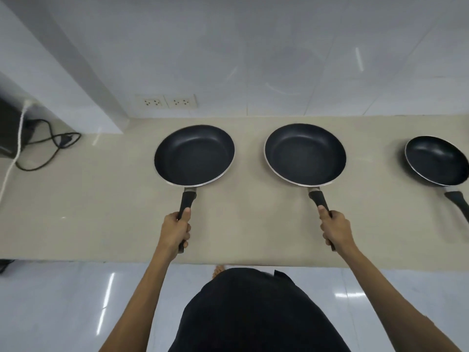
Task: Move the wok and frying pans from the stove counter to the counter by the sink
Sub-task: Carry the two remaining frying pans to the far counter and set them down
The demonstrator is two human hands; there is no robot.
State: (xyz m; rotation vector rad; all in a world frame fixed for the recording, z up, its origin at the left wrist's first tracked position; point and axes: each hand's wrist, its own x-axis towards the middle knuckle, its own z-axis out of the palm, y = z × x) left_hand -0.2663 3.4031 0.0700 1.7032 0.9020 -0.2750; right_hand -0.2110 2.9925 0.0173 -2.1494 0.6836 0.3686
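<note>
Two round frying pans with dark non-stick insides, thin silvery rims and matte black handles sit side by side over the smooth beige stone table, handles pointing toward the near edge. The left hand has its grip wrapped tight around the handle of the left frying pan, thumb laid along the top of the handle. The right hand has its grip closed the same way on the handle of the middle frying pan. Whether either pan rests on the table or is lifted just clear of it cannot be told from this angle.

A third, smaller dark frying pan lies on the table well apart to the right; its black handle is cut off by the frame's right edge.

Behind the table rises a glossy pale tiled wall with a white double power socket just above the table's far edge. At far left, a tangled black cable and a white cord lie beside a dark object that is mostly out of frame and hard to identify. The floor below is shiny white tile.
</note>
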